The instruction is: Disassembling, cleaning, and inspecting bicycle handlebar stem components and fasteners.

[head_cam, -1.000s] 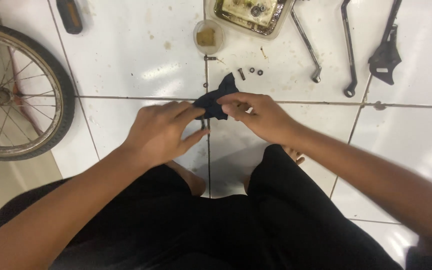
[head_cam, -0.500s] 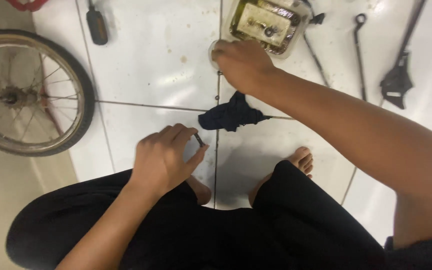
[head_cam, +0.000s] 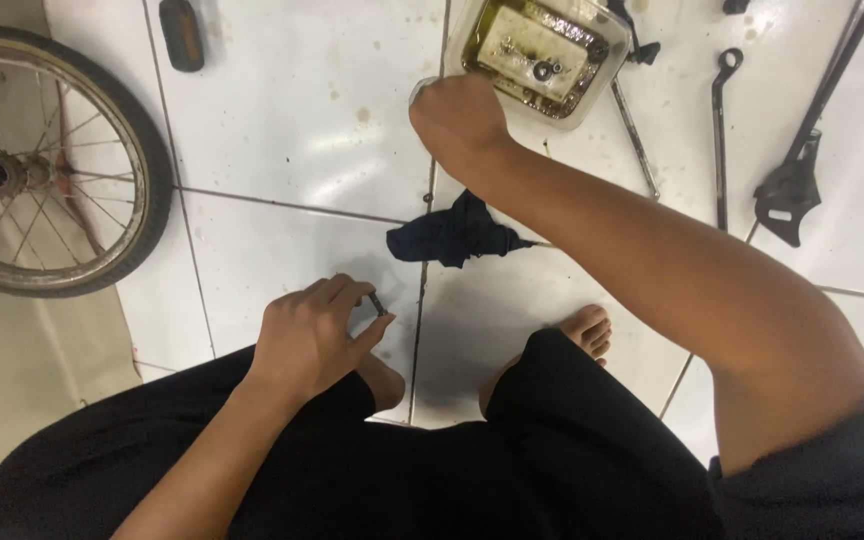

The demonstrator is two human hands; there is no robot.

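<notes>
My left hand (head_cam: 310, 340) pinches a small dark part (head_cam: 377, 303); my right hand (head_cam: 457, 120), fingers closed, reaches the oily tray (head_cam: 542, 50). Slick fingers could drop the part onto the floor.

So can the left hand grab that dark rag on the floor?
Probably yes. The dark rag lies bare on the tile just ahead of the left hand, with nothing between. But its fingers already pinch a small dark part.
</notes>
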